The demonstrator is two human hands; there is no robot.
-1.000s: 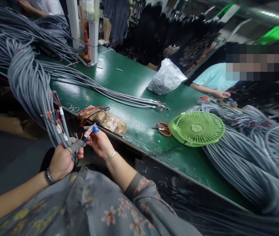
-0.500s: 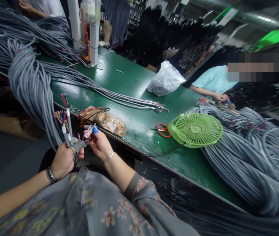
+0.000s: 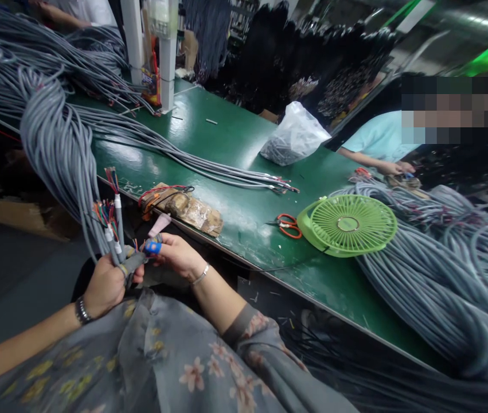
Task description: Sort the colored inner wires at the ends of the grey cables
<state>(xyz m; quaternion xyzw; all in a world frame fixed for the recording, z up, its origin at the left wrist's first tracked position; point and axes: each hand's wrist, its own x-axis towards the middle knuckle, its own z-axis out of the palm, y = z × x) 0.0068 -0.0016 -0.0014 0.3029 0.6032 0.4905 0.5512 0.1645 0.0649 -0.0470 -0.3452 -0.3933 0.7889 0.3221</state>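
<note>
My left hand (image 3: 106, 282) is closed around several grey cables (image 3: 112, 249), just off the table's front edge. Their stripped ends stand upward, with white sleeves and fanned-out coloured wires (image 3: 105, 213). A grey covering wraps one of its fingers. My right hand (image 3: 175, 255) is closed in a pinch at the end of one cable, close to the left fingers. Blue tape (image 3: 152, 247) covers its thumb tip. A pale pink tapered piece (image 3: 160, 224) sticks up beyond these fingers; whether it is a covered finger or a separate thing I cannot tell. The pinched wires are mostly hidden.
On the green table (image 3: 226, 155) lie a tape-wrapped block (image 3: 196, 213), orange-handled cutters (image 3: 289, 225), a green fan (image 3: 347, 225) and a plastic bag (image 3: 295, 135). Large cable bundles (image 3: 57, 137) hang at left and right (image 3: 437, 287). A co-worker (image 3: 381, 137) sits across.
My right fingers have turned and closed in at the cable end, so the blue-taped thumb now lies sideways. The pale pink piece points up more plainly. My left hand keeps its grip.
</note>
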